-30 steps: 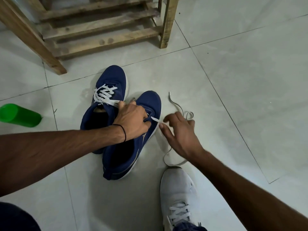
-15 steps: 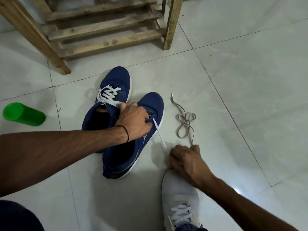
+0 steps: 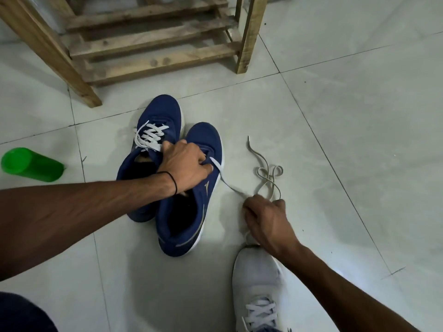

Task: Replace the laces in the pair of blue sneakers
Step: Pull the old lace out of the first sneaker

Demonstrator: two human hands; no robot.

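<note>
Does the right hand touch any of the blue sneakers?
No, the right hand is apart from both sneakers, gripping a white lace that runs out of the near sneaker.

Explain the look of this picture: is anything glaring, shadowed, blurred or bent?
Head view: dim light; a glare patch on the glossy floor beside the right forearm; a soft shadow spreads from the blue sneakers toward the camera; the wide lens stretches both forearms at the edges; the white lace looks faintly blurred near the right hand.
</note>
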